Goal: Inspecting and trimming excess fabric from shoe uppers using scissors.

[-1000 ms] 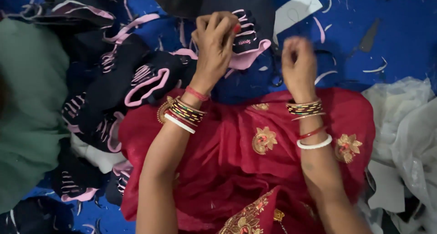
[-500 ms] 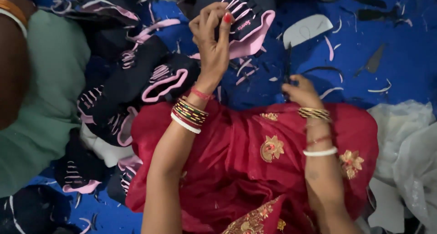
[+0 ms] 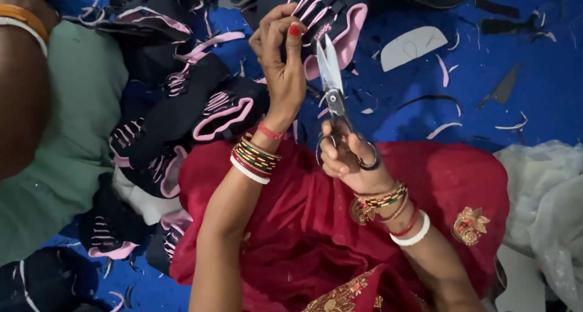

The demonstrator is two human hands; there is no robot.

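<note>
Both my hands are busy: right hand grips scissors, blades up; left hand pinches the black-and-pink shoe upper.

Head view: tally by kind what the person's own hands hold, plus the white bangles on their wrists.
Scissors, in the right hand: 1
Black-and-pink upper, pinched by the left hand: 1
White bangles, one on each wrist: 2
Total: 4
</note>
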